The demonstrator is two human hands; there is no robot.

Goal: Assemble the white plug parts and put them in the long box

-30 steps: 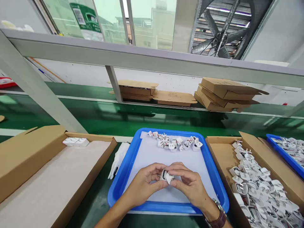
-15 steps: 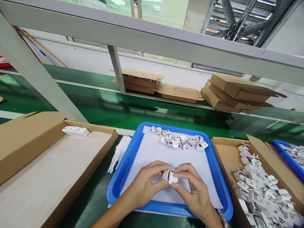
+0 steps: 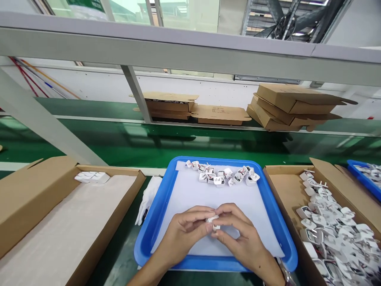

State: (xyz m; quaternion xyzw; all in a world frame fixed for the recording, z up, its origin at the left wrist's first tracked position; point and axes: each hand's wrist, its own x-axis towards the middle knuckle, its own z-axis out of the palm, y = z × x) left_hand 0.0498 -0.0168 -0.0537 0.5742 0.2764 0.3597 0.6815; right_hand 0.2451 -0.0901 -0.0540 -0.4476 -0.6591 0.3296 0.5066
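White piece point(image 3: 211, 219) perhaps turned between left hand point(image 3: 185, 230) and right hand point(image 3: 244, 231), its dark opening now hidden.

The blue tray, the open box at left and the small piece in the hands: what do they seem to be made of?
Blue tray: probably moulded plastic, smooth, slightly glossy, from its even colour and rounded rim.
Open box: matte brown cardboard, by its folded walls and flap.
Small piece: likely white plastic, smooth; mostly covered, so uncertain.

Parts point(image 3: 219, 181) in tray point(image 3: 214, 159) between boxes point(image 3: 112, 224); apparently a glove point(image 3: 148, 198) left of tray.
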